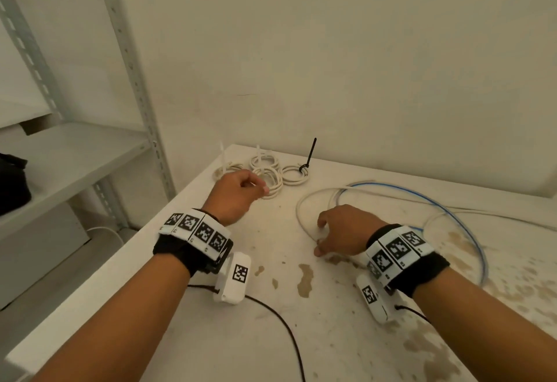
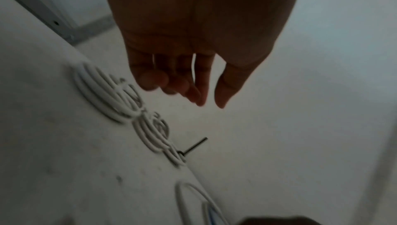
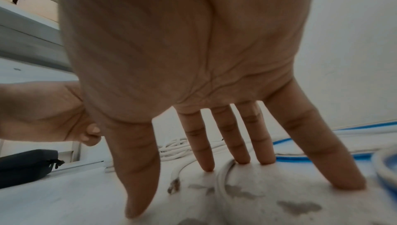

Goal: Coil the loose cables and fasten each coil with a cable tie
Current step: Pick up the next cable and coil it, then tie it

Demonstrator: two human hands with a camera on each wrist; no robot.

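Several white cable coils (image 1: 266, 178) lie at the back of the white table (image 1: 211, 336), two with white ties standing up. One coil (image 1: 294, 174) carries a black cable tie (image 1: 310, 154). My left hand (image 1: 259, 190) hovers just over the nearest coil with fingers loosely curled; in the left wrist view the hand (image 2: 210, 103) holds nothing above the coils (image 2: 103, 92). A loose white cable (image 1: 304, 200) and a blue cable (image 1: 452, 209) sprawl to the right. My right hand (image 1: 319, 238) rests spread on the table, straight fingertips (image 3: 242, 160) touching the white cable (image 3: 221, 176).
A grey metal shelf unit (image 1: 75, 158) stands left of the table, with a black bag (image 1: 12, 182) on it. The wall runs close behind the coils. Brown stains (image 1: 306, 279) mark the tabletop. A thin black wire (image 1: 280, 321) trails from my left wrist camera.
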